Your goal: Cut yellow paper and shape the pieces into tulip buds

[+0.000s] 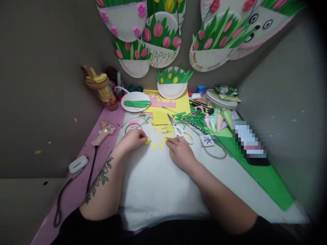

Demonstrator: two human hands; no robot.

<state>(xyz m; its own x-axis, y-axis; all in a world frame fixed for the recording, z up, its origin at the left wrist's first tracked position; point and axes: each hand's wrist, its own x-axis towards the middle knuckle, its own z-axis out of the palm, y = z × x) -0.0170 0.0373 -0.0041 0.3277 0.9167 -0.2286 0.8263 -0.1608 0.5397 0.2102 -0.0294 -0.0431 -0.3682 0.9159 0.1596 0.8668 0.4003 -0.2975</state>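
Note:
My left hand is closed in a pinch on a small yellow paper cutout, just above the white work surface. Across from it, my right hand lies low with its fingers stretched out, the fingertips at another yellow cutout. Two more yellow pieces rest on the white sheet between the hands. White-handled scissors lie partly open just beyond my right hand. Yellow paper scraps and a yellow paper square are spread behind the cutouts.
At the back stands a plate with green paper strips, beside a pile of green clippings. A pink glue gun and a drink cup are left; a phone lies right. Paper-plate flower crafts hang above.

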